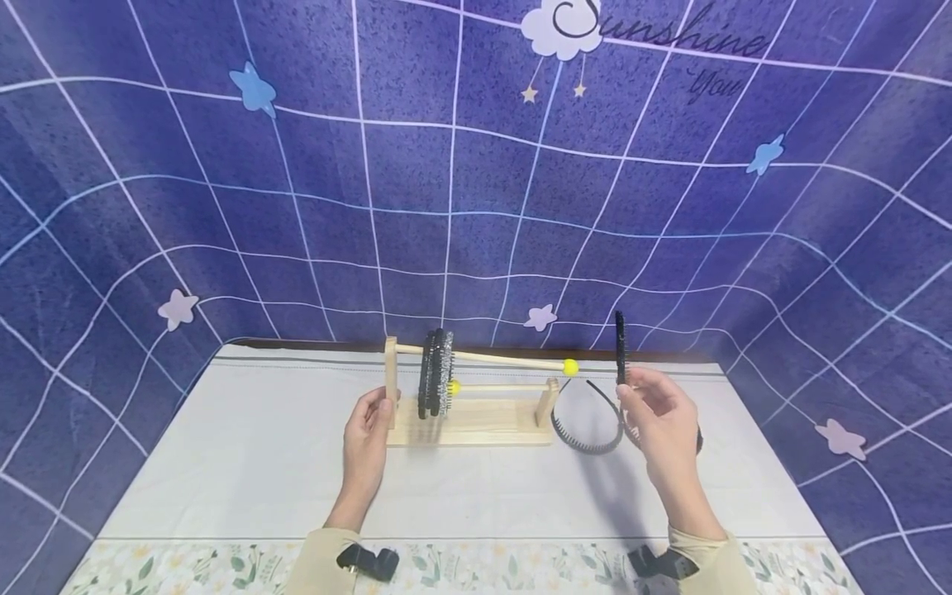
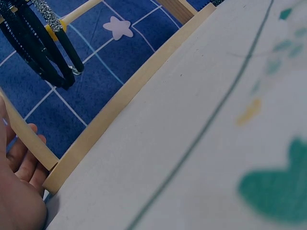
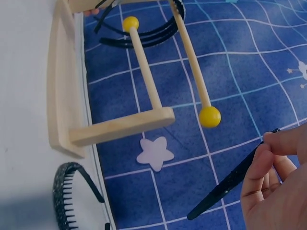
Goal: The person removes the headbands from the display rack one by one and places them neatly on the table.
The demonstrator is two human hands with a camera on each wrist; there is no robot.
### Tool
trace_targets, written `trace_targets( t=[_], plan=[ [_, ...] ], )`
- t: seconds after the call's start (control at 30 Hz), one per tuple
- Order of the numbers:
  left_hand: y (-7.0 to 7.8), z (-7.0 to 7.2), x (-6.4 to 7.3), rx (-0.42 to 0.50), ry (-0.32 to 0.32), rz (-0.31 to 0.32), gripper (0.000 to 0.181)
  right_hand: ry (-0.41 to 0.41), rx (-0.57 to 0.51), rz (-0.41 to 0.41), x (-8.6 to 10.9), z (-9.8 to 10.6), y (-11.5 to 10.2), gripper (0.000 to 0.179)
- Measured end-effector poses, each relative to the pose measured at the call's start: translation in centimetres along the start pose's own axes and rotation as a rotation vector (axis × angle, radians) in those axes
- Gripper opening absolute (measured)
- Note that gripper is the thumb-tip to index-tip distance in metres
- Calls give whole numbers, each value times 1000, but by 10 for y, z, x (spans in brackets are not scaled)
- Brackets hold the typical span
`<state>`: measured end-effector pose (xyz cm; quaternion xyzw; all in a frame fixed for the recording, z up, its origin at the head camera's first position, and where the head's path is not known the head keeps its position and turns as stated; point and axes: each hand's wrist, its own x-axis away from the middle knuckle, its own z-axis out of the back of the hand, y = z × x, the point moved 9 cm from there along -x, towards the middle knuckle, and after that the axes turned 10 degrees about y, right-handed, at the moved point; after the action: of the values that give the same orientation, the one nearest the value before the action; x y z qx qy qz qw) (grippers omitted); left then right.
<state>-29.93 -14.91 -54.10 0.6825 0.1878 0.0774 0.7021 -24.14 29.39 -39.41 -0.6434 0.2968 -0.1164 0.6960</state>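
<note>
At the left end of a wooden headband stand (image 1: 491, 436), my left hand (image 1: 363, 442) holds the tall upright (image 1: 391, 376), thumb in front and fingers behind. Several headbands (image 1: 433, 376), black ones and a silver glittery one, hang near the left end of the upper rod (image 1: 506, 360). That rod ends in a yellow ball (image 1: 570, 367). My right hand (image 1: 664, 421) pinches a black headband (image 1: 621, 343) between thumb and fingers, seen edge-on to the right of the ball and apart from it. In the right wrist view this headband (image 3: 223, 189) slants down-left from the fingertips.
A black toothed headband (image 1: 587, 449) lies on the white tablecloth (image 1: 245, 463) right of the stand. Another dark band shows partly behind my right hand. A lower rod with a yellow ball (image 1: 455, 387) runs from the short right upright (image 1: 548, 403). Blue gridded cloth (image 1: 416, 165) rises behind.
</note>
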Motion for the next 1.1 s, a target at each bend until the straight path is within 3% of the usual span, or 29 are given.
trace_targets(
  t=[0.27, 0.63, 0.93, 1.1],
  plan=[
    [0, 1, 1, 0, -6, 3, 52, -1, 94, 22, -2, 9, 6, 20],
    [1, -1, 0, -3, -14, 2, 53, -26, 48, 45, -5, 27, 19, 23],
    [1, 0, 1, -12, -7, 13, 53, -4, 174, 29, -9, 47, 30, 23],
    [1, -1, 1, -10, -3, 12, 54, 11, 228, 85, -13, 58, 34, 25]
  ],
)
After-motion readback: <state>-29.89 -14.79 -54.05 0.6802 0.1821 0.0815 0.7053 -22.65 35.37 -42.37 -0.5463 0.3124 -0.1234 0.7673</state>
